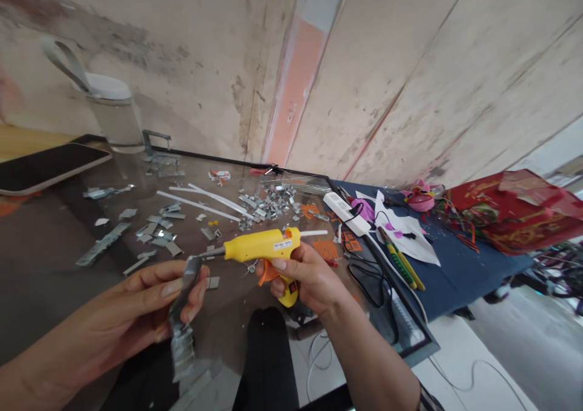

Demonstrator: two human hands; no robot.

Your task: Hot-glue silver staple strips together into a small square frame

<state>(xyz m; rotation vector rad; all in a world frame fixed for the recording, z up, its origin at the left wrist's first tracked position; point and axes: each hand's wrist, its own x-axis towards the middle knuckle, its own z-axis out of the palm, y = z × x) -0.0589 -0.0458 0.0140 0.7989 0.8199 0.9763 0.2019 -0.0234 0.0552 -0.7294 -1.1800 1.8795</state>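
A yellow hot glue gun (255, 246) is gripped in my right hand (314, 277), with fingers wrapped around the handle near its orange trigger. A white glue stick (314, 233) sticks out of the gun's back end. Between the thumb and fingers of my left hand (150, 298) is a silvery-grey jointed strip (183, 350), its lower end hanging down. The gun's nozzle (214, 252) points left and meets, or nearly meets, the strip's upper end; I cannot tell whether they touch.
Small silvery pieces (273, 204) and white glue sticks (204, 201) lie across the glass tabletop. A phone (50, 165) and a lidded jar (113, 116) are at left. Rightward are a power strip (346, 212), green-handled pliers (401, 265) and a red bag (519, 210).
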